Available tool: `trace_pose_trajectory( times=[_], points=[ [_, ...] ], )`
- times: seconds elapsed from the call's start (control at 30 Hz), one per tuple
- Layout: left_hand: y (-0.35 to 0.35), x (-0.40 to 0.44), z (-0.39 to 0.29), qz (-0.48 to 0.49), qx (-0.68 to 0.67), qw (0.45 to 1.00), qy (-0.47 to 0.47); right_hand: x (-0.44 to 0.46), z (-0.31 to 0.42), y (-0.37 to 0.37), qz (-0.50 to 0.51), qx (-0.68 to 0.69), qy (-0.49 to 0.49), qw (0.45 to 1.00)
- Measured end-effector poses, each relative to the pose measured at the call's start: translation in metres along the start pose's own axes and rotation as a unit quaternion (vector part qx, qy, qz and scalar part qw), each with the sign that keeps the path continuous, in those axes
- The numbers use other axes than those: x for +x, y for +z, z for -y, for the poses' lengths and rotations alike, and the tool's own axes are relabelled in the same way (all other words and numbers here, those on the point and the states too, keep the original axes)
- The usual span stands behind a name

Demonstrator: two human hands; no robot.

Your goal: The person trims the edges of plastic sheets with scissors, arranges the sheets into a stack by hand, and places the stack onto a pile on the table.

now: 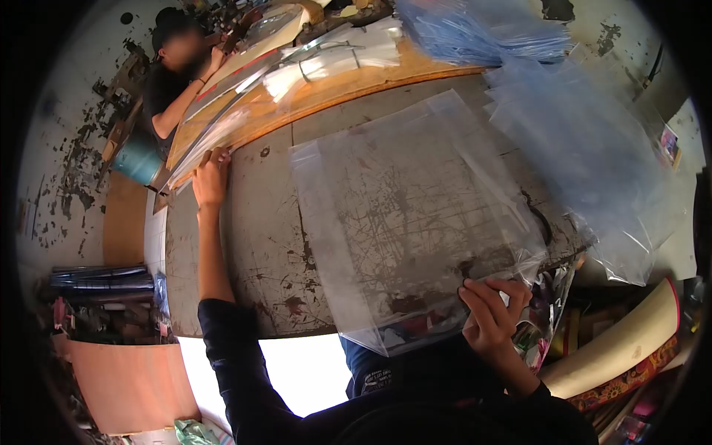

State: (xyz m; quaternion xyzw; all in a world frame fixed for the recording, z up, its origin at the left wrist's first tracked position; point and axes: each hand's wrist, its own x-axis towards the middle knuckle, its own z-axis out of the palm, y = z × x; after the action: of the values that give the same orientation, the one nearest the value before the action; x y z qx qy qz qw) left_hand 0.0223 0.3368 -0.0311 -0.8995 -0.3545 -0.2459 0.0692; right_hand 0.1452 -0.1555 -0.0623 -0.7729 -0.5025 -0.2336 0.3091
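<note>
A clear plastic sheet (400, 200), folded along its sides, lies across the scratched grey table (259, 259) and hangs over the near edge. My right hand (493, 311) is at its near right part, with thumb and fingers closed on the plastic. Farther off to the left, my left hand (211, 176) reaches to the ends of thin whitish strips (215, 137) at the edge of a wooden board. Its fingers are curled there; what is between them is too small to make out.
On the wooden board (348, 85) lie bundled clear strips (334, 63). A stack of bluish plastic sheets (482, 33) stands at the back; more loose sheets (586, 148) drape at the right. A person (174, 74) works at the far left. A cream roll (623, 348) lies lower right.
</note>
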Motion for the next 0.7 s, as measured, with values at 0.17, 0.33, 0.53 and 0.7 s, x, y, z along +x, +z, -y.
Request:
trace_pose_trajectory(
  times=[0.17, 0.33, 0.53, 0.7],
  points=[
    [0.000, 0.009, 0.013, -0.043, 0.079, 0.989, 0.117, 0.004, 0.002, 0.003, 0.016, -0.010, -0.009, 1.000],
    [-0.006, 0.004, 0.016, -0.024, 0.103, 0.988, 0.116, 0.001, 0.000, 0.008, -0.002, -0.021, -0.001, 1.000],
    [-0.013, -0.004, 0.012, 0.004, 0.117, 0.987, 0.111, -0.006, -0.005, 0.020, -0.053, -0.042, -0.026, 0.997],
    [-0.003, 0.001, 0.030, -0.012, -0.062, 0.985, 0.161, -0.012, -0.013, 0.043, -0.136, -0.050, -0.055, 0.988]
  ],
)
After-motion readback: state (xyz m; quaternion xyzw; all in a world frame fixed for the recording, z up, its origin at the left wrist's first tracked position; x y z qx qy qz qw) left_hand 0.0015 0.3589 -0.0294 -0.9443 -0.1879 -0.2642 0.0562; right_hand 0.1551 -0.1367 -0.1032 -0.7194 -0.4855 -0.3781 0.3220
